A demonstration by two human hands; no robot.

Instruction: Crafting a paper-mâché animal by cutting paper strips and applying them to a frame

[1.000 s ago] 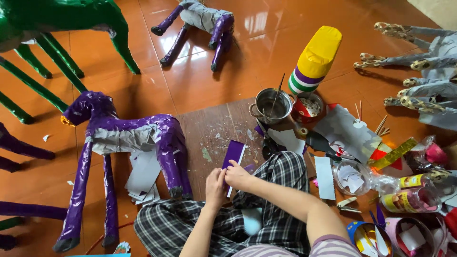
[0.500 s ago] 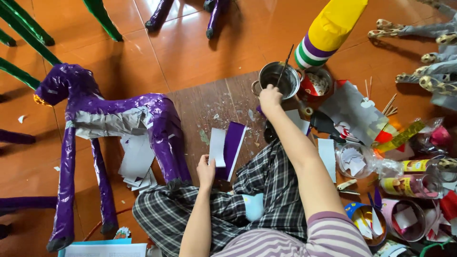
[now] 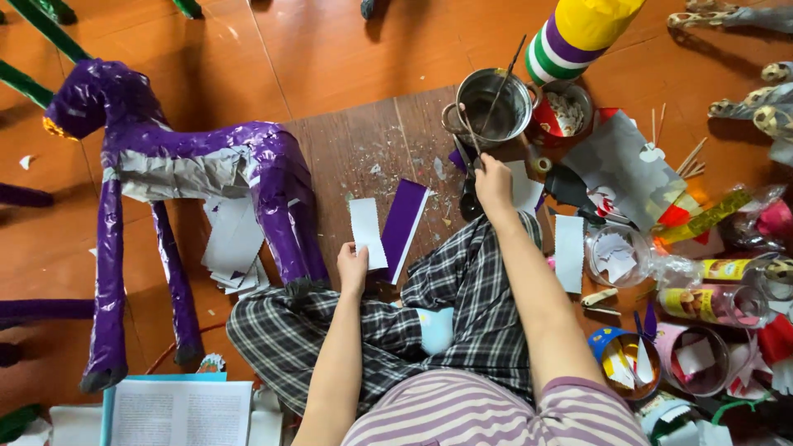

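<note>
- Since half a second ago the right hand has drawn back from the rim of the metal pot and now lies just short of it, closed around a thin brush handle that slants up over the pot's edge; the left hand has stayed on the paper.
- The two hands are well apart. The left hand pinches the near end of a folded paper strip, white on one face and purple on the other, which lies on the wooden board ahead of the person's knee.
- Risk: the brush is probably wet, so lifting it across the board could drip onto the checked trousers or onto the wrong face of the strip.
- Risk: the pot stands close beyond the right hand, and a knock from the wrist could tip it over the loose scraps.
- Risk: the purple paper horse stands just left of the left hand, and a swing of the elbow could topple it.
- The pot holds a second stick; its liquid cannot be made out.
- Beside it a red tin holds pale bits.
- To the right of the right arm, a clear jar holds white paper cuttings, and a blue tub holds scraps.
</note>
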